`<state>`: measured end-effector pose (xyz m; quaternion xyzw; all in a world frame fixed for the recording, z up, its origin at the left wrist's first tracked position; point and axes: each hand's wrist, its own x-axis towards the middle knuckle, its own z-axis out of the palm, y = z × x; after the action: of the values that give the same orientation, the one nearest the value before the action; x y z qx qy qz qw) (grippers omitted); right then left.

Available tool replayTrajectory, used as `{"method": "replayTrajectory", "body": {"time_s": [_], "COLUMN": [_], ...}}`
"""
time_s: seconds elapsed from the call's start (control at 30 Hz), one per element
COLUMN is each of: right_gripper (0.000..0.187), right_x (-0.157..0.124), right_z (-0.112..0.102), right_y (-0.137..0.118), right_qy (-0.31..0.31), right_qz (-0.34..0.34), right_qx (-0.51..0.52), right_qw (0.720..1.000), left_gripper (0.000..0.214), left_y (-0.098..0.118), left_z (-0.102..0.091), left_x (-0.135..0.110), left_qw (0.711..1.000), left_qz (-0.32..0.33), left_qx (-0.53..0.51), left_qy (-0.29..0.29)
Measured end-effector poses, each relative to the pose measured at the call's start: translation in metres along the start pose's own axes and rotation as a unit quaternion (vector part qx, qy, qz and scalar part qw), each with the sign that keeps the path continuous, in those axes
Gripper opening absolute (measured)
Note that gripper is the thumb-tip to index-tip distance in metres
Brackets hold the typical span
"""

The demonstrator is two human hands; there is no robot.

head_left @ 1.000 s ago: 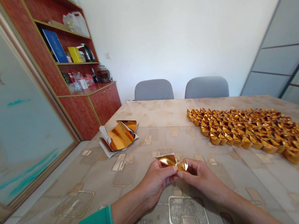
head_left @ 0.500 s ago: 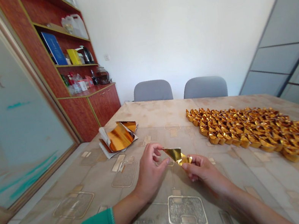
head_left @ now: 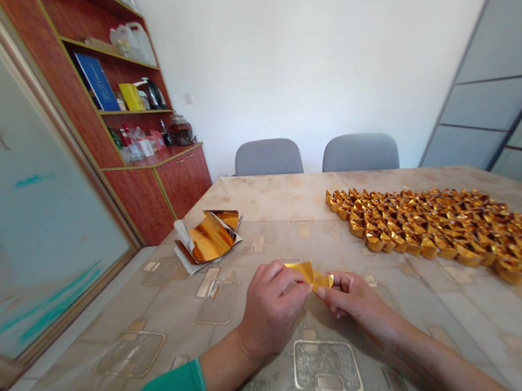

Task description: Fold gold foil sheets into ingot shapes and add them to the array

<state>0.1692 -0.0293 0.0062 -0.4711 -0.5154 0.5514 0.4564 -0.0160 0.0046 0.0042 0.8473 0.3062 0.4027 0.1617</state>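
Note:
A small piece of gold foil paper (head_left: 303, 270), partly folded, is held between my two hands above the table. My left hand (head_left: 275, 297) closes over its left side, the fingers hiding part of the sheet. My right hand (head_left: 352, 295) pinches the folded right end between thumb and fingers. To the right lie many rows of folded gold paper ingots (head_left: 427, 220), packed close together. Beyond my left hand rests a loose stack of gold foil sheets (head_left: 212, 236) with white backing showing at the edges.
A patterned cover lies over the table (head_left: 154, 308). Two grey chairs (head_left: 267, 157) stand at its far side. A red-brown cabinet (head_left: 182, 182) with bottles and a kettle is at the back left, beside a frosted glass door (head_left: 29, 196).
My left hand has turned over and closed its fingers on the foil's left side, covering the pointed flap that showed before. My right hand keeps its pinch in nearly the same place.

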Motion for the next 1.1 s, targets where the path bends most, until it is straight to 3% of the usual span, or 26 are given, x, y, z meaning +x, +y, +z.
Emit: {"method": "replayTrajectory", "body": {"time_s": [0.17,0.3,0.4,0.47,0.6,0.8,0.87,1.1], "right_gripper": [0.048,0.049,0.039,0.037,0.029,0.029,0.029,0.030], "right_x": [-0.001,-0.001,-0.001,-0.001,-0.003,-0.004,-0.003,-0.003], "right_z": [0.000,-0.004,-0.005,-0.003,0.006,0.006,0.005,0.005], "right_y": [0.001,0.002,0.000,-0.001,0.001,0.009,0.009,0.013], "right_qy": [-0.008,0.040,0.077,0.046,-0.016,-0.010,-0.006,-0.021], "right_qz": [-0.007,-0.032,-0.068,-0.069,-0.046,-0.023,-0.019,-0.028], "right_qx": [0.003,0.034,0.009,0.000,0.034,0.055,0.049,0.078], "right_qw": [1.000,0.998,0.995,0.997,0.998,0.998,0.999,0.996], "left_gripper": [0.013,0.009,0.010,0.016,0.026,0.033,0.034,0.030], "left_y": [0.000,0.002,0.003,0.005,0.011,0.019,0.019,0.018], "left_z": [-0.001,0.004,0.011,0.014,0.018,0.014,0.013,0.013], "left_x": [-0.001,0.005,0.010,0.011,0.009,0.005,0.006,0.008], "left_qw": [0.996,0.984,0.940,0.897,0.836,0.774,0.766,0.791], "left_qz": [-0.053,-0.121,-0.235,-0.293,-0.342,-0.379,-0.382,-0.373], "left_qx": [-0.077,-0.101,-0.220,-0.319,-0.425,-0.507,-0.516,-0.484], "left_qy": [0.005,0.079,0.108,0.093,0.051,0.003,0.003,0.020]}}
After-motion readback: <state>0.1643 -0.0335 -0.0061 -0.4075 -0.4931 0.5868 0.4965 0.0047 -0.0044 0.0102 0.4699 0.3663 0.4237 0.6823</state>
